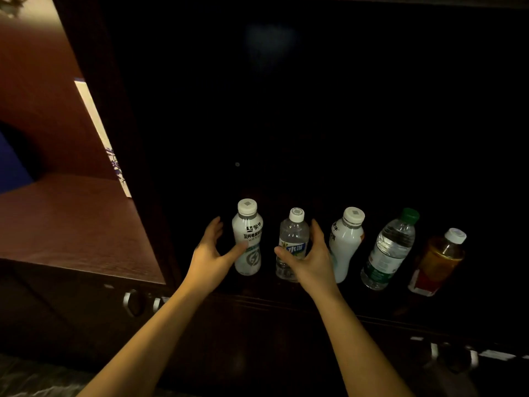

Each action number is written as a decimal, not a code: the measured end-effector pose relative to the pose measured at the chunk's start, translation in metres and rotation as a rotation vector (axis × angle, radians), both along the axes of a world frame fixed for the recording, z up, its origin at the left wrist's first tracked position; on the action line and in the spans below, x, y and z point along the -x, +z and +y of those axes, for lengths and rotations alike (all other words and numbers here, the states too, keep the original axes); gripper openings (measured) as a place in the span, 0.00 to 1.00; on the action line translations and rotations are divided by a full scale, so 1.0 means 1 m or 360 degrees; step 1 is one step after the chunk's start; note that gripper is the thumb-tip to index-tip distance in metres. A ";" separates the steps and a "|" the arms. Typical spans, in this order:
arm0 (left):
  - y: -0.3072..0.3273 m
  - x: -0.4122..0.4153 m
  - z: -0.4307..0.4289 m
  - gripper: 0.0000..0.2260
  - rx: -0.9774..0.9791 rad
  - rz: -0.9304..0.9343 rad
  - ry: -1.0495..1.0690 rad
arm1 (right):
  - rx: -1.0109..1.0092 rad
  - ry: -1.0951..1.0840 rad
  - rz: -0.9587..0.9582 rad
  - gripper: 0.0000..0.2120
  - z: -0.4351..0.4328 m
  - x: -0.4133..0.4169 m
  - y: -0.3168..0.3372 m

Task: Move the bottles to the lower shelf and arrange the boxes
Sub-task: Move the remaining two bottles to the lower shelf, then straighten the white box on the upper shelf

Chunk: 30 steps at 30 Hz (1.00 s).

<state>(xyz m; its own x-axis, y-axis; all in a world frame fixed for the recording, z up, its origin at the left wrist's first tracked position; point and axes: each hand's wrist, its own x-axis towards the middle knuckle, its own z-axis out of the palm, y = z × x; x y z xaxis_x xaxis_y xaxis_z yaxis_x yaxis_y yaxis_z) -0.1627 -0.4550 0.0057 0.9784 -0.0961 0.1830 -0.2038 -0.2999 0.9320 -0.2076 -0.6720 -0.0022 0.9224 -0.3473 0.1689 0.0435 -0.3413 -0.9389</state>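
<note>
From the head view, five bottles stand in a row on a dark shelf (286, 293) inside a cabinet. The left hand (210, 257) is spread, fingers apart, with its thumb touching the lower front of a white bottle (248, 239) that stands just to its right; the other fingers reach past the bottle's left side without closing on it. The right hand (310, 260) is likewise spread, its thumb on the label of a clear bottle (292, 243) just to its left and its fingers behind that bottle's right side, not clamped. Just right of this hand stands a second white bottle (346, 242), then a green-capped water bottle (390, 249), then an amber drink bottle (438, 260) farthest right. Left of the left hand lies a lit reddish-brown compartment (71, 224).
</note>
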 end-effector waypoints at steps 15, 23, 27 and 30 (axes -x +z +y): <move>0.081 0.062 0.087 0.33 -0.0134 -0.0596 -0.0080 | 0.0657 -0.0323 -0.0409 0.39 0.075 0.074 0.081; 0.118 0.086 0.151 0.23 -0.0372 -0.0957 0.0048 | 0.0973 -0.0278 -0.0799 0.18 0.146 0.097 0.134; 0.130 0.097 0.191 0.20 -0.0503 -0.1030 0.0125 | 0.0974 -0.0187 -0.0953 0.14 0.189 0.098 0.148; 0.134 0.106 0.224 0.19 -0.0548 -0.1021 0.0213 | 0.0990 -0.0105 -0.1021 0.12 0.221 0.095 0.154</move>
<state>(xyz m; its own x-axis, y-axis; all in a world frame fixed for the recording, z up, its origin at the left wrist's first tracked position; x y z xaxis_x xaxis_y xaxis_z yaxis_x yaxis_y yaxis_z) -0.2687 -0.2307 0.1396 0.6968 -0.1386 0.7038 -0.6179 -0.6143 0.4908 -0.3025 -0.4513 0.1515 0.5671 -0.0698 0.8207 0.4587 -0.8008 -0.3851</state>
